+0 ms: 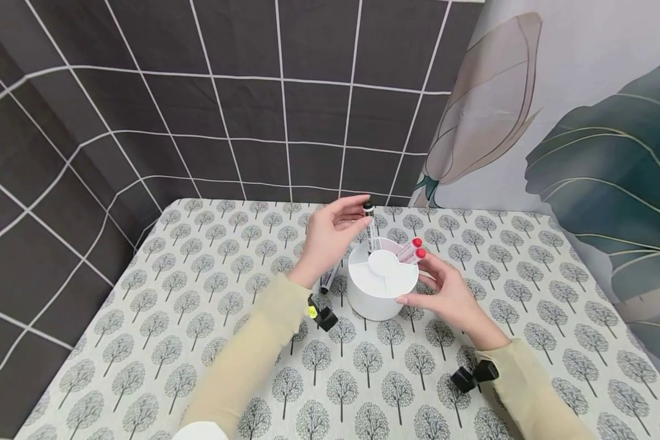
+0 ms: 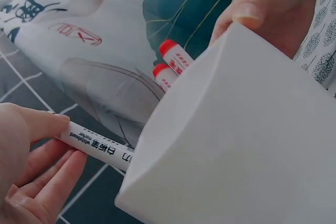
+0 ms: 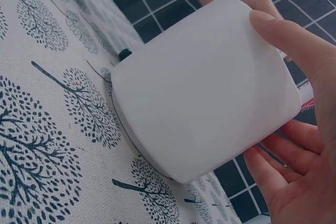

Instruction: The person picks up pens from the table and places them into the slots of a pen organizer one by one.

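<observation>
While pinching a black-capped whiteboard marker (image 1: 371, 235) near its top with the left hand (image 1: 332, 235), gripping a round white organizer (image 1: 374, 305) with the right hand (image 1: 453, 296) as well! Found on the tree-print desk (image 1: 159, 342) about midway between left and right edges, closer to the far edge than to the near one. Now over to the marker: held close to upright, dipping inside the organizer's rim on the far side, just beside the central cup (image 1: 385, 264); impossible to tell which compartment, or whether touching bottom. Across to the right hand: pressing the thumb against the near wall, curling fingers round the right side. Look inside, toward the desk's right edge: two red-capped markers (image 1: 406, 250), tilted outward, side by side with caps up. Just left of the organizer, lying on the desk and seen only in part: another dark-capped marker (image 1: 330, 280). Beyond the far edge, a dark backdrop (image 1: 242, 110) gridded in white; past the right edge, a leaf-printed curtain (image 1: 599, 153).
</observation>
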Demonstrator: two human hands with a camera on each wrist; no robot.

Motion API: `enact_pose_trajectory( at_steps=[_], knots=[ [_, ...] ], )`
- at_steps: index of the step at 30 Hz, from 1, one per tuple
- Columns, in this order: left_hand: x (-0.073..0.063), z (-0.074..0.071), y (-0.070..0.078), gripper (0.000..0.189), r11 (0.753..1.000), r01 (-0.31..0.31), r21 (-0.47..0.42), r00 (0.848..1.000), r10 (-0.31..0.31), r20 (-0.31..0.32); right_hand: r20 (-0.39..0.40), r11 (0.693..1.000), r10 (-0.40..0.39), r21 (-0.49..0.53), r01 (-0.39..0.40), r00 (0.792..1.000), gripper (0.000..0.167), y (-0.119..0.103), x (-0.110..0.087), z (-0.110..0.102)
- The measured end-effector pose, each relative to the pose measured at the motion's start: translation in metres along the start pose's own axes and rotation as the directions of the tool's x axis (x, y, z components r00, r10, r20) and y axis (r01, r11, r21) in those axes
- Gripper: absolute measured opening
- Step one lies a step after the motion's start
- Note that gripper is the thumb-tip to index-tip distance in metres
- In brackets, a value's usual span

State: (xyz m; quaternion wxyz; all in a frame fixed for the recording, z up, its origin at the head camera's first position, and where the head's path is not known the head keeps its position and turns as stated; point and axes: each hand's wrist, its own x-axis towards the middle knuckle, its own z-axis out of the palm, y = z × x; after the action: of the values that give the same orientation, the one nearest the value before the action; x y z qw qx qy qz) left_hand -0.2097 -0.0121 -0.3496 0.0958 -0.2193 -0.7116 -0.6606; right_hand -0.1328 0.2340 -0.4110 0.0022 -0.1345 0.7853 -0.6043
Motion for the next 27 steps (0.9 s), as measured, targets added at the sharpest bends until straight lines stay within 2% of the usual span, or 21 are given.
enact_pose_trajectory(
  at_steps=[6,12,17,23,27],
  knots=[
    [0.000,0.006,-0.016,0.036,0.998,0.060,0.024,0.997,-0.062,0.053,0.000,0.999,0.035,0.002,-0.035,0.999,0.094,-0.001,-0.001,0.000],
    [-0.001,0.009,-0.023,0.035,0.987,0.099,0.126,0.981,-0.118,0.155,0.000,1.000,0.026,-0.006,-0.026,1.000,0.091,-0.002,-0.001,0.000],
    [-0.001,0.009,-0.028,0.035,0.984,0.072,0.161,0.976,-0.103,0.192,0.006,1.000,0.007,0.004,-0.007,1.000,0.089,-0.001,-0.001,0.000],
    [0.000,0.005,-0.028,0.038,0.985,0.064,0.160,0.973,-0.097,0.208,0.004,0.999,0.036,-0.005,-0.036,0.999,0.092,-0.001,-0.002,0.000],
    [0.002,-0.005,-0.021,0.040,0.991,0.039,0.128,0.983,-0.061,0.172,0.002,0.999,0.039,-0.008,-0.039,0.999,0.094,-0.002,-0.001,0.000]
  ],
)
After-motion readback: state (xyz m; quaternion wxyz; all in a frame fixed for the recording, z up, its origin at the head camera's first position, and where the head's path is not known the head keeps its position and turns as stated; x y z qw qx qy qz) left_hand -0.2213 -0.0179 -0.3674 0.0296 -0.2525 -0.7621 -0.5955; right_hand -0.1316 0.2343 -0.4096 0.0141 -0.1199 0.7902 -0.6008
